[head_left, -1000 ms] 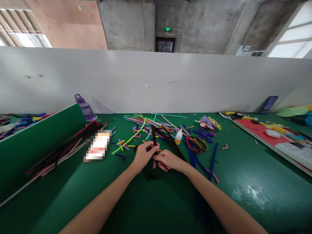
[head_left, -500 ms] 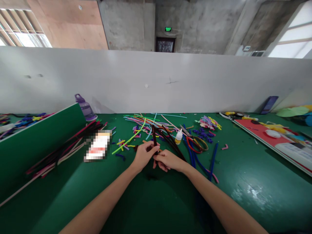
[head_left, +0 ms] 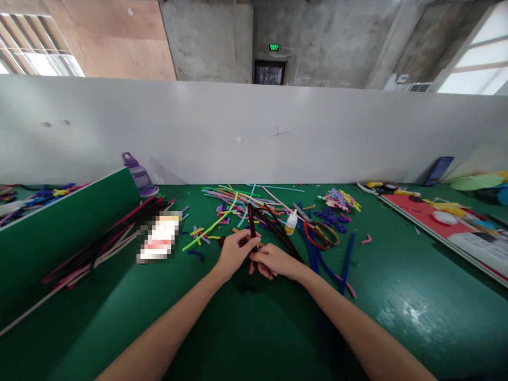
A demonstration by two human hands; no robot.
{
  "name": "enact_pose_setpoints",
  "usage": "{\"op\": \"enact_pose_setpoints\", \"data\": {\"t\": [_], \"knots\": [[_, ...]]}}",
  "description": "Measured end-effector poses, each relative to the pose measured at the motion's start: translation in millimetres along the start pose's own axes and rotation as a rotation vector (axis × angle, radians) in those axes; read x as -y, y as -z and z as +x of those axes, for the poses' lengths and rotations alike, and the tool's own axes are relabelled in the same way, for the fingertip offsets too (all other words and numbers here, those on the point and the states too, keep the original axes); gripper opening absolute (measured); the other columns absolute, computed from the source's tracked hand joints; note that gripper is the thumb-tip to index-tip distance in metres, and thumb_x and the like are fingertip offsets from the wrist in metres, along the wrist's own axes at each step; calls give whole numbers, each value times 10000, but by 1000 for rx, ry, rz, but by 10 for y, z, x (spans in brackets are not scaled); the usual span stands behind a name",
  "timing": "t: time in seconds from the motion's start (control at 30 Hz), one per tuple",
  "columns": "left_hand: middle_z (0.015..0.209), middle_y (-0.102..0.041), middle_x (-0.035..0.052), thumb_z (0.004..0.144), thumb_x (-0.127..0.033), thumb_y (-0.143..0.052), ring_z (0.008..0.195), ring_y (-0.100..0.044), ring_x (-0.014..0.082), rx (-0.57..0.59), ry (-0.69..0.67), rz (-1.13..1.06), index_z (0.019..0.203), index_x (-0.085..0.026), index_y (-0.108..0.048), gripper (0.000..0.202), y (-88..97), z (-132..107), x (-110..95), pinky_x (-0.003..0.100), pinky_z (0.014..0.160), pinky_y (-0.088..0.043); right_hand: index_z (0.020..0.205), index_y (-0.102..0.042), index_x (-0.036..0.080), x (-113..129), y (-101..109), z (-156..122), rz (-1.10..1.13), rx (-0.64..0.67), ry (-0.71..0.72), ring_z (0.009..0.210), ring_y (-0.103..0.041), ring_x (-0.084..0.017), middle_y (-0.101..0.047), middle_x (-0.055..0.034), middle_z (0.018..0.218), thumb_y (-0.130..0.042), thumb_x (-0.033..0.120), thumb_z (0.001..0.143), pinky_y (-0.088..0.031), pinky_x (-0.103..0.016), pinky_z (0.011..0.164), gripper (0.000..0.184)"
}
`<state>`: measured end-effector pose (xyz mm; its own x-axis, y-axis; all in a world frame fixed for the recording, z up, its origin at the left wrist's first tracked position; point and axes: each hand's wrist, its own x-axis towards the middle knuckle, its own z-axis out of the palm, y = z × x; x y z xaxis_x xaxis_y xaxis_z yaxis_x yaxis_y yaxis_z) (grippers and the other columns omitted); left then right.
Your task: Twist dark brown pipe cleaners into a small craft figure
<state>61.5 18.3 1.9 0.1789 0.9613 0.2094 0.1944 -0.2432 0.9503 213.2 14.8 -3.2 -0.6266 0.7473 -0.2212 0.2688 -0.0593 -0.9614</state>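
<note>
Both hands meet over the middle of the green table. My left hand point(head_left: 237, 251) pinches a dark brown pipe cleaner point(head_left: 251, 219) that stands up from between the fingers. Touching it from the right, my right hand point(head_left: 272, 260) is closed on the lower part of the same dark strand; the fingers cover most of that part. More dark brown pipe cleaners point(head_left: 283, 233) lie just behind the right hand. A small white glue bottle point(head_left: 291, 222) with a yellow label stands near them. Scissors point(head_left: 323, 234) with red and yellow handles lie to its right, beside blue pipe cleaners point(head_left: 347, 262).
Coloured pipe cleaners point(head_left: 238, 198) are heaped behind the hands. A green board point(head_left: 75, 222) and a bundle of long strands point(head_left: 107, 246) are at left, with a purple bottle point(head_left: 139, 177). Red-and-white boxes point(head_left: 448, 227) lie at right. A white partition point(head_left: 198, 132) closes the back.
</note>
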Motion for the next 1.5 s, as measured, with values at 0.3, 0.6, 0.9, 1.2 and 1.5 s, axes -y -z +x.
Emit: {"op": "enact_pose_setpoints", "data": {"t": [0.3,0.6,0.9,1.2,1.5], "knots": [[632,-597,-19,785,-324,-604,568,-548,119,-3,4,-9,842,-150,-660,191,3,-10,14,197,543,-435,678,-634,105,-2,2,1,-1,3,0,313,-382,-53,-469,43,390,-418,301,889,-305,-163,350,360],[621,-597,-15,784,-329,-598,562,-543,121,-9,0,0,839,-152,-667,198,-1,-13,9,196,524,-429,684,-633,102,-5,1,-2,-7,3,-4,317,-383,-49,-471,43,395,-423,299,881,-301,-158,348,349],[611,-599,-15,775,-347,-601,554,-547,125,-14,1,10,833,-153,-674,215,0,-14,-14,201,521,-432,688,-634,103,-2,-3,-1,-12,3,-1,316,-386,-51,-468,43,394,-420,293,883,-306,-156,346,347],[621,-601,-15,783,-346,-595,563,-553,126,-7,5,4,844,-150,-667,217,-5,-7,6,201,526,-434,690,-643,103,-5,-3,-1,-22,-2,1,315,-387,-52,-471,46,390,-417,271,888,-303,-162,350,344],[627,-604,-15,780,-355,-599,550,-547,123,-9,-2,9,842,-156,-671,221,-4,-14,6,204,523,-435,677,-632,105,15,-8,-9,-22,-9,3,319,-390,-47,-466,45,395,-418,276,878,-306,-153,347,339]]}}
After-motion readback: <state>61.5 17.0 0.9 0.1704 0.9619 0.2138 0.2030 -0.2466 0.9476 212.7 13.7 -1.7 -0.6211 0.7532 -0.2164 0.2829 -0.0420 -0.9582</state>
